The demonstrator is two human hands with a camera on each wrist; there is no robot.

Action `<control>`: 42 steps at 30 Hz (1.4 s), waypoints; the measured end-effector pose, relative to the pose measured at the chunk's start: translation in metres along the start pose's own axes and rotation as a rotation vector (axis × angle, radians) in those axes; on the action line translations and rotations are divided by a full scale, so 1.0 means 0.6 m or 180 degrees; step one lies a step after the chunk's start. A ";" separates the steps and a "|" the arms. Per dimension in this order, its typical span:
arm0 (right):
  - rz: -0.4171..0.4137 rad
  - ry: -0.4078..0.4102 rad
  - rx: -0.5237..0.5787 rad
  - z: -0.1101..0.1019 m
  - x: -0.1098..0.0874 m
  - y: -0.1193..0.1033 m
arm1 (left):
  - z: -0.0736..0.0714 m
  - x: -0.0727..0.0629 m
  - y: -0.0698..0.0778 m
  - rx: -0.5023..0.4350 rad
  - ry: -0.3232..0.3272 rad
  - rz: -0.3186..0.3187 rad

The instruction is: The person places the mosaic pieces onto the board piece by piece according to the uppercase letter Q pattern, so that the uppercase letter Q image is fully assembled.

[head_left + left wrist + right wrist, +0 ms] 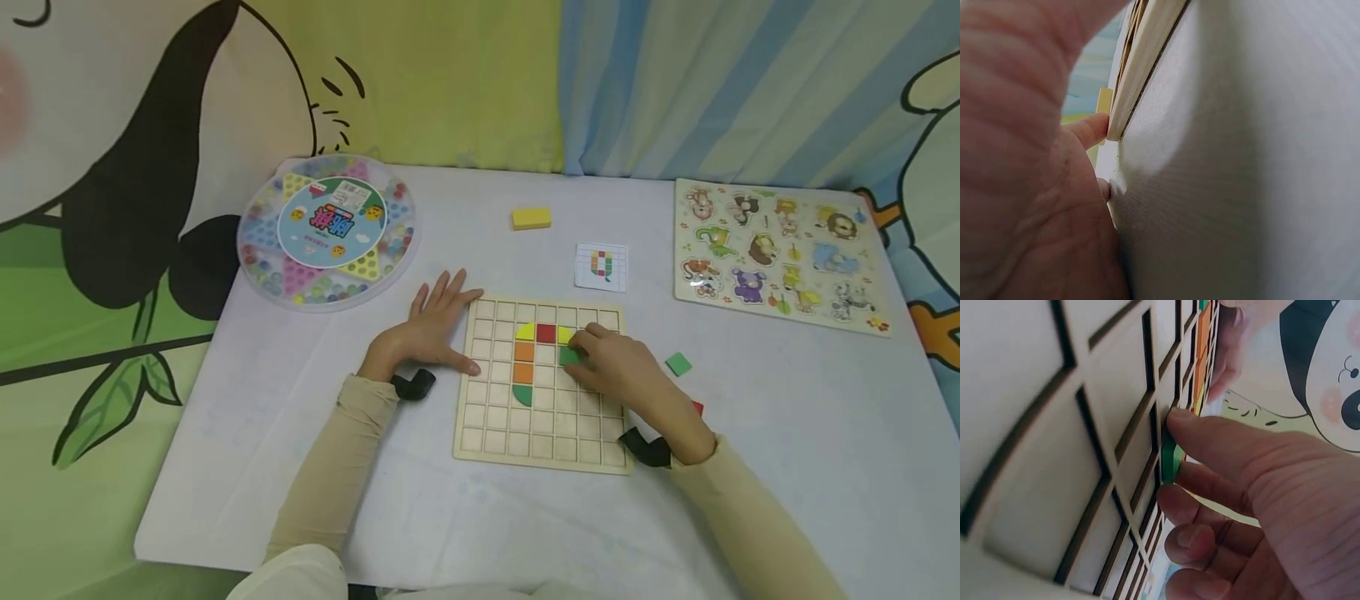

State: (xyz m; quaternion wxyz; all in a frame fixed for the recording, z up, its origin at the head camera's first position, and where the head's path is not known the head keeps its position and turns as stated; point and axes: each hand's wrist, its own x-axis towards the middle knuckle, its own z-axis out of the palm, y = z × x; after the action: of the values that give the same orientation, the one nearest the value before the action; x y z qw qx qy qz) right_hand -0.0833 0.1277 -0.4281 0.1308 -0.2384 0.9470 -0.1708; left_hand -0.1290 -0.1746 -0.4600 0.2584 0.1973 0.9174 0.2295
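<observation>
A wooden grid board lies on the white table. My left hand rests at its left side with fingers spread, the thumb on the edge and a fingertip at the upper corner. Over the right part of the board, my right hand pinches a green square tile between thumb and fingers, right at the grid cells. Set in the grid are a red square, two yellow rounded pieces at its sides, two orange squares and a green rounded piece. The fingers partly cover the right yellow piece.
A pattern card and a yellow block lie beyond the board. Loose green and red tiles lie to the right, the red one partly hidden. A round game box and an animal puzzle stand farther back.
</observation>
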 end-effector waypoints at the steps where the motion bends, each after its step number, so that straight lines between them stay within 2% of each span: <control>1: 0.0015 -0.0008 -0.0006 0.001 0.001 -0.002 | 0.000 0.000 0.000 0.0004 0.0001 -0.0004; 9: 0.0176 -0.0001 -0.0068 0.004 0.005 -0.011 | -0.001 0.003 0.002 -0.0031 -0.0004 -0.0020; 19: 0.0082 0.0331 -0.0047 0.008 -0.001 -0.009 | -0.003 0.002 0.003 -0.0044 -0.0010 0.0002; 30: 0.0021 0.0357 -0.0049 0.014 -0.002 -0.013 | -0.004 0.001 0.002 -0.0018 -0.0020 -0.0017; 36: 0.0155 0.0278 -0.0048 0.015 -0.006 -0.018 | -0.005 0.001 0.001 0.0001 -0.0019 -0.0038; 42: 0.0281 0.0277 0.0090 0.007 -0.019 -0.007 | -0.005 0.002 0.002 -0.0012 -0.0020 -0.0024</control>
State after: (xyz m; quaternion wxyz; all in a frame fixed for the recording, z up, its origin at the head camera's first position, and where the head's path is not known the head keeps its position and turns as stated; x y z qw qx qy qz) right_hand -0.0709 0.1289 -0.4285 0.1002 -0.1869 0.9589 -0.1885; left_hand -0.1315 -0.1740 -0.4579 0.2625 0.1940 0.9169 0.2297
